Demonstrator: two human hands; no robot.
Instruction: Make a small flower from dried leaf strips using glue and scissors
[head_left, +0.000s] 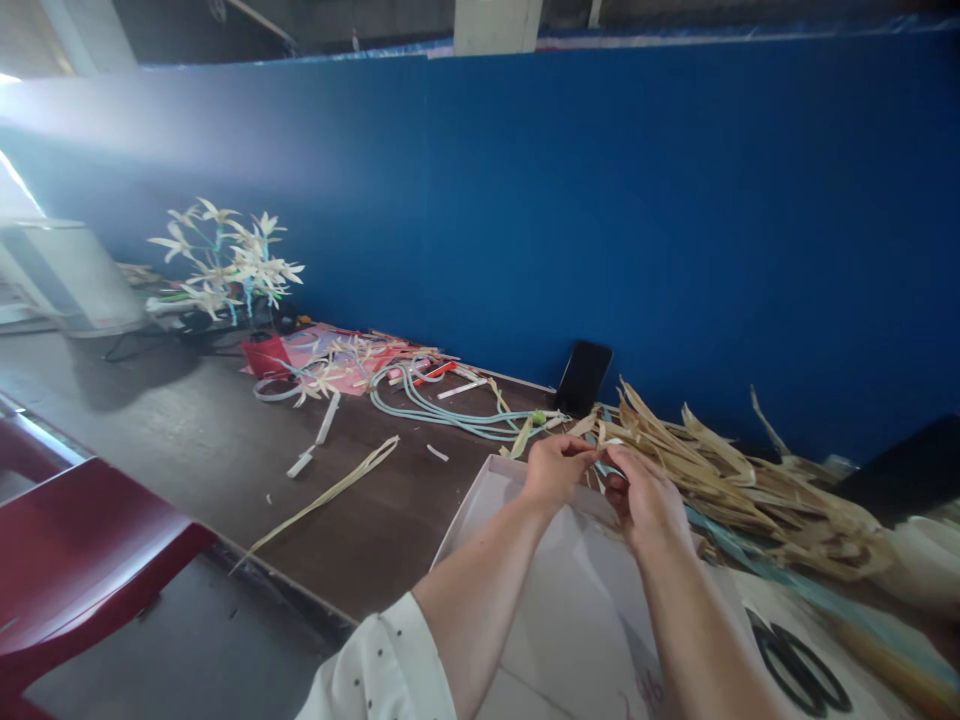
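Note:
My left hand (pixel 556 468) and my right hand (pixel 646 492) meet over the far end of a white box lid (pixel 555 600). The left fingers are pinched together at the right fingertips. What sits between them is small and mostly hidden; a bit of white shows at the right fingertips. My right hand is closed, its fingers curled inward. Dried corn husks (pixel 720 480) lie in a heap just beyond and to the right of it. Light-blue cords (pixel 442 415) run along the table to the left of my hands.
A black phone (pixel 583 377) leans against the blue wall (pixel 600 200). White husk-like flowers (pixel 244 262) stand in a red pot (pixel 265 355). Black-handled scissors (pixel 799 665) lie at lower right. A red chair (pixel 90 560) stands at left. Strips and scraps litter the dark table (pixel 225 450).

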